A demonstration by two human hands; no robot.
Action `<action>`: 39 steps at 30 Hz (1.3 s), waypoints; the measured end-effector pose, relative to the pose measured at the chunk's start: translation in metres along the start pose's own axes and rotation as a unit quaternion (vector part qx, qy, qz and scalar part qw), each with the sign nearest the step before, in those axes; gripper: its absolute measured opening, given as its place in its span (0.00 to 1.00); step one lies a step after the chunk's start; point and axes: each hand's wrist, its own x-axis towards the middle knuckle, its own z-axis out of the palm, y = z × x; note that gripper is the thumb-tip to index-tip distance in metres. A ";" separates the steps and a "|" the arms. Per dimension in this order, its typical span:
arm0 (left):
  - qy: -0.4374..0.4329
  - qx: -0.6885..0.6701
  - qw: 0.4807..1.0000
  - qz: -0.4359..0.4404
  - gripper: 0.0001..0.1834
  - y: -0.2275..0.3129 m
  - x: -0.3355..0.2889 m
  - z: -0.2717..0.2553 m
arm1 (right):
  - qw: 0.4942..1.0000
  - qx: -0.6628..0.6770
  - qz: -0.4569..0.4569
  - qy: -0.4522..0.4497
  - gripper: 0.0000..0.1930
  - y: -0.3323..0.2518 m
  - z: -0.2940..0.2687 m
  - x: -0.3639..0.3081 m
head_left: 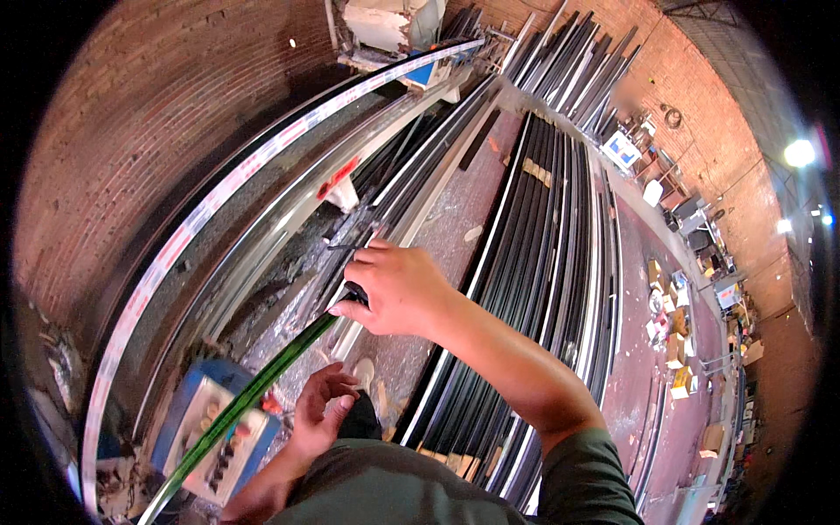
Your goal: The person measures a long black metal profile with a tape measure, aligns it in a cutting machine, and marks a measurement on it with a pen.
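My right hand [398, 289] is closed around the dark upper end of a long, narrow green strip [276, 367]. The strip slants down to the lower left and turns pale near the picture's edge. Fingers cover most of the gripped end, so its exact kind is hidden. Below the strip, close to my body, my left hand [322, 409] has loosely bent fingers held apart from the thumb, with nothing seen in it. Under the strip's lower part lies a blue and pale control box [210, 437] with several dark knobs.
A long rail with a red and white printed strip [179, 236] curves along the left, by the brick wall [114, 131]. Right of me lie stacked black and silver profiles [516, 289]. More profiles [569, 70] lean at the back. Cardboard boxes [678, 350] stand far right.
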 end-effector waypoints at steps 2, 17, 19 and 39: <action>0.018 -0.019 0.999 0.022 0.32 -0.008 0.078 0.018 | 1.000 -0.015 -0.007 0.019 0.23 0.070 0.008 0.029; 0.197 -0.065 0.977 0.042 0.43 -0.054 0.578 0.188 | 0.989 0.056 -0.054 0.128 0.22 0.565 -0.027 0.141; 0.221 -0.130 0.967 0.011 0.39 -0.055 0.638 0.220 | 0.992 0.059 -0.039 0.104 0.22 0.638 -0.039 0.156; 0.429 -0.240 0.871 0.016 0.27 -0.190 1.314 0.369 | 0.997 0.066 -0.022 0.041 0.23 1.353 -0.065 0.370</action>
